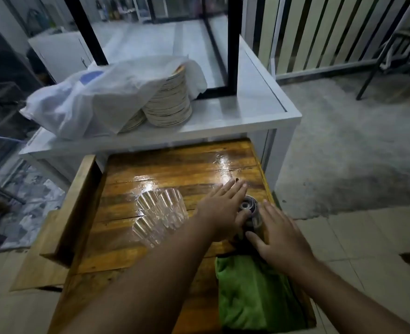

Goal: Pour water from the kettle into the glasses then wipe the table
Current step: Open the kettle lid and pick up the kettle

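A glossy wooden table (175,169) holds three clear ribbed glasses (160,213) clustered left of centre. At the table's right edge stands a dark kettle (248,208), seen from above with its metal lid showing. My left hand (221,208) lies against the kettle's left side, fingers spread, thumb at the lid. My right hand (278,239) rests against its right side, fingers apart. Neither hand visibly closes around it. A green cloth (252,292) lies on the table near me, under my right forearm.
Beyond the table stands a white counter (259,109) with stacks of plates (170,102) partly under a white plastic bag (90,102). A wooden bench (73,206) runs along the table's left side. Concrete and tiled floor lies to the right.
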